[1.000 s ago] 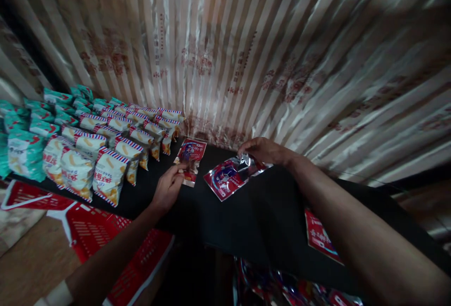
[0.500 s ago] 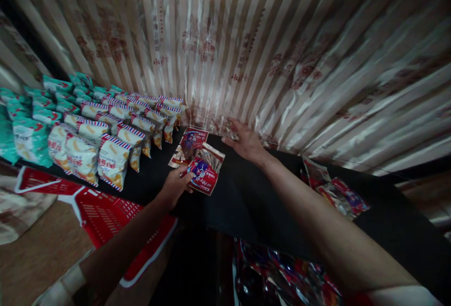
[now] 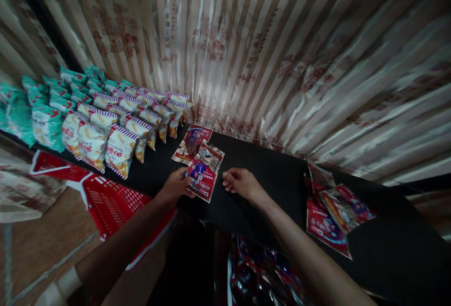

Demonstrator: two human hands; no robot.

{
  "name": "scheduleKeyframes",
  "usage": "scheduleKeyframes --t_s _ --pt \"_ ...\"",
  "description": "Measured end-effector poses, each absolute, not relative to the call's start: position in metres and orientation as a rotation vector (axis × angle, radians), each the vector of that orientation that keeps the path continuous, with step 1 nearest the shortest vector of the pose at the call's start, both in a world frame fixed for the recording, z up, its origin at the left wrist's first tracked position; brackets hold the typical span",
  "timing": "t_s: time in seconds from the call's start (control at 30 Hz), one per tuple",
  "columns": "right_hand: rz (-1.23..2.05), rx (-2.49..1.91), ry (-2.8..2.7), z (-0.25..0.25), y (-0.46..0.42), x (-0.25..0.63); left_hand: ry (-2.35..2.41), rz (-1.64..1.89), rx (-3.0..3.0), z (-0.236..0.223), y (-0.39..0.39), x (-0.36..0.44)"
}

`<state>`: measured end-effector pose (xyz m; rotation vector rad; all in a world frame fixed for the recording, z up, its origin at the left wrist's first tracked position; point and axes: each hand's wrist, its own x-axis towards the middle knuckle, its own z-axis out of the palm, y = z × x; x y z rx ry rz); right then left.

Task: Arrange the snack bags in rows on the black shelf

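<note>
Between the thumb and fingers of my left hand [image 3: 177, 184] is the lower left edge of a red snack packet [image 3: 204, 176], tilted over the black shelf. Partly under it, a second red and brown packet [image 3: 192, 142] lies flat near the curtain. My right hand [image 3: 242, 184] hovers just right of the held packet, apart from it. Its fingers are curled in, and nothing shows in them. Farther right, several similar packets [image 3: 326, 223] lie loosely overlapped on the shelf.
Rows of white chip bags [image 3: 120, 151] and teal bags [image 3: 47, 127] stand on the left of the black shelf [image 3: 268, 162]. A striped curtain [image 3: 225, 52] hangs behind. Below are a red shopping basket [image 3: 109, 202] and a container of shiny packets [image 3: 260, 273].
My right hand has drawn back from the curtain toward me, its spread fingers now curled. The held packet has turned slightly upright. The view has shifted, showing more of the right-hand packets.
</note>
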<state>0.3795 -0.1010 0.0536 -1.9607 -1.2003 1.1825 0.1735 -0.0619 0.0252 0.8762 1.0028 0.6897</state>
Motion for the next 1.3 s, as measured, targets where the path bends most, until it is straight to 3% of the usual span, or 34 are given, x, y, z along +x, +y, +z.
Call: scheduleKeyframes --t_s 0.23,0.47,0.57,0.73,0.83,0.97,1.1,1.3 --pt "0.975 -1.97 -1.586 0.049 -0.109 0.377 0.958 0.685 0.924 0.025 -0.063 0.169" --pt "0.22 -1.643 -2.091 0.084 -0.113 0.377 0.957 0.643 1.323 0.044 -0.059 0.173" --pt "0.094 -1.535 -2.322 0.095 -0.106 0.382 0.903 0.621 1.627 0.065 -0.053 0.179" --pt "0.398 -1.757 -2.307 0.099 -0.097 0.394 0.773 0.621 2.027 0.096 -0.032 0.186" --pt "0.761 -1.848 -1.833 0.091 -0.094 0.401 0.924 0.722 2.001 0.088 -0.011 0.184" --pt "1.232 -1.59 -0.971 0.077 -0.091 0.402 1.392 0.847 2.234 0.049 0.008 0.185" --pt "1.273 -1.45 -0.448 0.063 -0.087 0.402 1.43 0.591 2.466 0.011 0.012 0.197" --pt "1.16 -1.406 -0.286 0.047 -0.076 0.411 1.543 0.437 2.53 0.001 0.028 0.216"
